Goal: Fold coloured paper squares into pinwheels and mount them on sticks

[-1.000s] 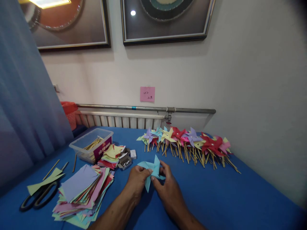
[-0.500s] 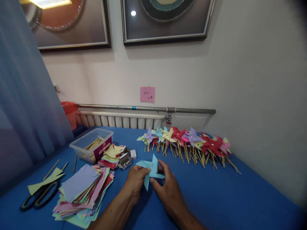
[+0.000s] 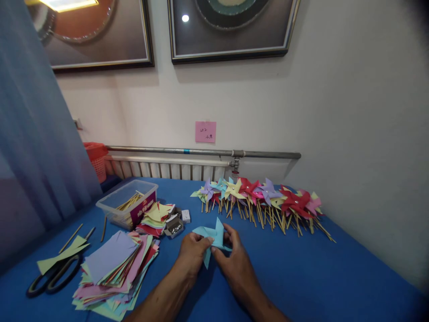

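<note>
A light-blue paper pinwheel is held above the blue-covered table, between my two hands. My left hand grips it near the centre, the thumb pressed on the front and the fingers curled behind. My right hand pinches its right side between thumb and fingers. The left thumb covers the middle of the pinwheel. Just beyond my left hand stands a small open box of metal pins, beside a little white box.
Finished pinwheels on sticks lie in a row at the back right. To the left are a stack of coloured paper, scissors, cut paper pieces and a clear plastic tub of sticks. A radiator runs behind the table.
Both hands have shifted the blue pinwheel slightly to the right and turned it a little. The left thumb now covers its centre, where a pin head showed before.
</note>
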`<state>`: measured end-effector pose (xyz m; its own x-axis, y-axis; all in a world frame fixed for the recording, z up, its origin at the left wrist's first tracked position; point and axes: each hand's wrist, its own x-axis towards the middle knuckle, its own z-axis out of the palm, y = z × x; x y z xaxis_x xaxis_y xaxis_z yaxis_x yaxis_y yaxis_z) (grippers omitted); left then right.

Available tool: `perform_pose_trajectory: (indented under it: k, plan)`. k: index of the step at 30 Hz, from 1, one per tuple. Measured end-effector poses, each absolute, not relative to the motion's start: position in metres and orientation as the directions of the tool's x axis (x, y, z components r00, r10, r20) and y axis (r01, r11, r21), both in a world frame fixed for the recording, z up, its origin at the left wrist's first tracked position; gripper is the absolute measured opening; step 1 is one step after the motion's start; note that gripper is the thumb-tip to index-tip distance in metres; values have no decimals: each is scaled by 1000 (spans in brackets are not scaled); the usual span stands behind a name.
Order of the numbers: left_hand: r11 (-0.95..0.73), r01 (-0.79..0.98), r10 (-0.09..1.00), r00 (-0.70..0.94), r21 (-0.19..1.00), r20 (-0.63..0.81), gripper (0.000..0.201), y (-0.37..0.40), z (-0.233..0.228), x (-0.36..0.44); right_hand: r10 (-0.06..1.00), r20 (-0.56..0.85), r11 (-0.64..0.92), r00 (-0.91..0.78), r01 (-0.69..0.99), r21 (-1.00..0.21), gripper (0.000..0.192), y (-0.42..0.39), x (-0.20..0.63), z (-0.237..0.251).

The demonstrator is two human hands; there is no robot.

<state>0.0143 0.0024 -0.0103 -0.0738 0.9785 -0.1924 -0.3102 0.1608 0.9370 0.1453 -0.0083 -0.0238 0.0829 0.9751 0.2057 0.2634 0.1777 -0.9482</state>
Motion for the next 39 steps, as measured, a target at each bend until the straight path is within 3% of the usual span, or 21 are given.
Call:
perform_pose_trajectory:
  k: [6,13,17,21,27,32,35,39]
  plan:
    - [161,-281,977,-94,946,-194,32,1,-8,16,981,190,174,47,228,-958,63,-8,145,-21]
    - [162,-340,977,-75,926,-199,29,3,1,3,977,203,176,62,298,-938,69,-10,148,-25]
    - [166,-328,983,-24,930,-184,28,3,4,2,984,178,176,17,80,-981,53,-1,153,-26]
    - [167,-299,986,26,940,-167,26,0,5,7,995,71,57,-69,-186,-981,52,7,158,-24]
    - [173,-317,985,38,932,-170,25,1,3,7,993,-30,-64,-117,-293,-954,41,2,162,-12]
    - [126,-462,990,5,878,-140,22,3,1,3,990,-61,-121,-126,-554,-824,48,-14,150,-11]
    - [104,-502,993,-3,859,-122,24,2,0,4,978,-16,-139,-207,-596,-791,45,-24,136,-14]
    - [77,-494,997,14,866,-81,27,0,-1,10,988,48,-52,-147,-609,-791,39,-25,121,-21]
